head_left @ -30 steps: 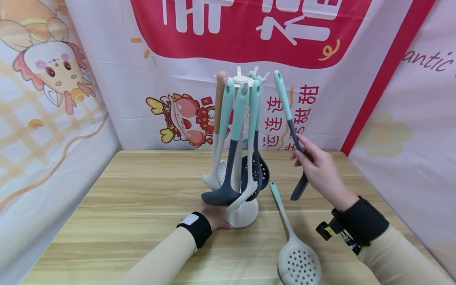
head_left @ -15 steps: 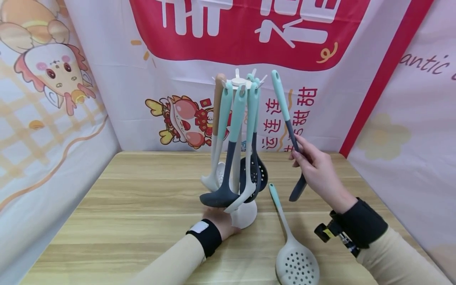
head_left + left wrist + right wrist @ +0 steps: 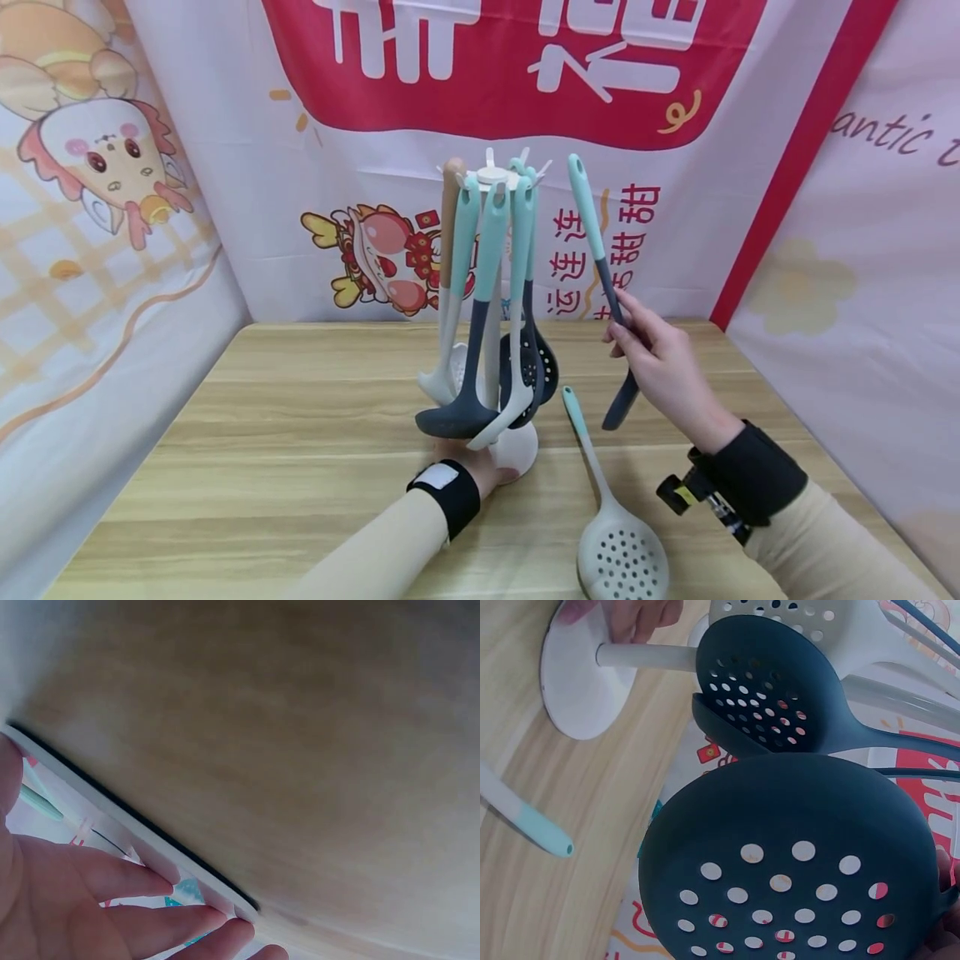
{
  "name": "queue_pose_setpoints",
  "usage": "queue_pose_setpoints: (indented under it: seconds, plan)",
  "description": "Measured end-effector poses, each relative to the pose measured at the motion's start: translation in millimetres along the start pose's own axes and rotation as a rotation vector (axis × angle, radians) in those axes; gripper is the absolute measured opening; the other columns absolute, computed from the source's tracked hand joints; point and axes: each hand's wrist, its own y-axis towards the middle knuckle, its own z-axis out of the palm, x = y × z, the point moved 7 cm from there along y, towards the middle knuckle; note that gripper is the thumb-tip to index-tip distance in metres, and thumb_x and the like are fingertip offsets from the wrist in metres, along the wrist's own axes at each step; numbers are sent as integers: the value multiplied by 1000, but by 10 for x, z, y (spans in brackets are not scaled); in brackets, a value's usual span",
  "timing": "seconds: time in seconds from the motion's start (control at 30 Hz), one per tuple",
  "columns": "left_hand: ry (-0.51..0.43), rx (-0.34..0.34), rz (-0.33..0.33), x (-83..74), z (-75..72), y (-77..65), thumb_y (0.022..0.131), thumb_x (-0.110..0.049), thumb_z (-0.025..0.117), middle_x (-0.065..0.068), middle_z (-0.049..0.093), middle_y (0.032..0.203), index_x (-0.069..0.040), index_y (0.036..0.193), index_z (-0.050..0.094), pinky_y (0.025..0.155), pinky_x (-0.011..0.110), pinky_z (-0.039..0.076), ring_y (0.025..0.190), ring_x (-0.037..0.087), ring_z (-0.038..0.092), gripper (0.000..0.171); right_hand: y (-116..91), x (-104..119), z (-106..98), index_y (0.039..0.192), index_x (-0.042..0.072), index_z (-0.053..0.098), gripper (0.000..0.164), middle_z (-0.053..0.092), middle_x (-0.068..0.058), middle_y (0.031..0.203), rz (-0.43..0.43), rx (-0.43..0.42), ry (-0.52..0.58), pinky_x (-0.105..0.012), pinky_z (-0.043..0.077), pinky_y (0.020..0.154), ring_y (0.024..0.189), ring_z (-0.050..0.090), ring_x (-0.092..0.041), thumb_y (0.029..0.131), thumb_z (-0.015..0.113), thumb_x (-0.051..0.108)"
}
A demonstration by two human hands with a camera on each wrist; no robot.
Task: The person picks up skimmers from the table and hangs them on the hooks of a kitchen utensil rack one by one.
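Note:
My left hand [image 3: 486,475] grips the round base of a white utensil rack [image 3: 522,448]. In the left wrist view its fingers [image 3: 161,926] lie along the base's rim, the thumb at the far left. My right hand [image 3: 663,354] pinches the dark shaft of a mint-handled skimmer [image 3: 587,208], handle upward, just right of the rack. The right wrist view shows this skimmer's perforated dark head [image 3: 780,799] close up, apart from the table. On the rack hang several utensils, among them a dark ladle [image 3: 450,419], a pale ladle [image 3: 517,400] and a wooden-handled one [image 3: 449,221].
A light grey skimmer [image 3: 604,518] with a mint handle lies on the wooden table [image 3: 300,467], right of the rack's base. Printed cloth [image 3: 255,167] hangs behind and along both sides of the table. More perforated heads hang at the rack's back right.
My left hand has shifted right, from the left side of the base round to its front. The whole head view has drifted slightly. My right hand keeps its grip on the skimmer, almost still.

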Motion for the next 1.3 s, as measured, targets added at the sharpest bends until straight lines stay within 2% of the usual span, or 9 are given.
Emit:
queue_pose_setpoints:
  seconds: [0.13, 0.17, 0.27, 0.37, 0.4, 0.7, 1.0, 1.17, 1.3]
  plan:
    - [53, -31, 9, 215, 326, 255, 66, -57, 86, 11, 51, 144, -8, 132, 49, 116, 45, 31, 134, 31, 45, 90, 30, 59, -1, 153, 12, 38, 50, 67, -18, 101, -5, 4, -2, -17, 51, 77, 81, 61, -13, 104, 49, 10]
    - [76, -20, 12, 216, 327, 266, 66, -59, 85, 10, 51, 144, -9, 133, 49, 116, 45, 31, 135, 30, 44, 91, 38, 74, -2, 153, 12, 38, 50, 67, -18, 102, -4, 7, 1, -17, 51, 78, 82, 61, -14, 104, 49, 10]
    - [82, 33, 36, 132, 179, 181, 69, -56, 84, 11, 49, 146, -7, 137, 49, 117, 46, 29, 136, 31, 43, 90, 64, 121, -11, 153, 13, 37, 51, 67, -18, 102, -6, 8, 9, -16, 51, 78, 82, 62, -15, 104, 48, 9]
    - [60, 112, 48, -7, -64, 8, 74, -49, 83, 12, 49, 148, -6, 138, 51, 118, 50, 25, 138, 33, 42, 83, 90, 157, -16, 153, 14, 37, 51, 68, -18, 102, -9, 10, 10, -17, 52, 79, 83, 62, -16, 104, 48, 9]
    - [47, 123, 56, -8, -76, -3, 75, -47, 82, 12, 48, 149, -6, 139, 51, 118, 51, 23, 139, 34, 41, 82, 98, 166, -17, 153, 14, 38, 51, 68, -18, 102, -11, 10, 10, -15, 52, 78, 83, 62, -16, 104, 48, 9]
    - [169, 144, 122, 65, -80, 6, 76, -51, 80, 9, 44, 154, -10, 140, 53, 113, 55, 28, 139, 37, 41, 81, 155, 219, -18, 153, 16, 38, 51, 68, -19, 102, -24, 14, -17, -14, 51, 77, 83, 62, -21, 104, 48, 8]
    - [372, 155, 150, 233, 21, 184, 73, -64, 77, 1, 46, 153, -22, 142, 51, 99, 57, 43, 132, 34, 49, 85, 223, 243, 12, 153, 18, 39, 50, 67, -15, 98, -69, 22, -38, -15, 50, 73, 83, 60, -24, 105, 45, 8]
    - [401, 193, 187, 283, 9, 226, 72, -62, 79, -1, 49, 150, -26, 139, 55, 100, 61, 41, 134, 29, 48, 80, 252, 248, 26, 152, 17, 40, 48, 67, -17, 99, -70, 30, -33, -15, 51, 72, 83, 61, -23, 105, 45, 9]
    - [411, 244, 188, 319, -16, 227, 73, -63, 77, -1, 43, 155, -31, 141, 52, 104, 64, 37, 140, 27, 41, 79, 271, 249, 54, 152, 16, 40, 48, 67, -19, 103, -62, 51, -17, -13, 51, 74, 86, 61, -24, 105, 45, 9]
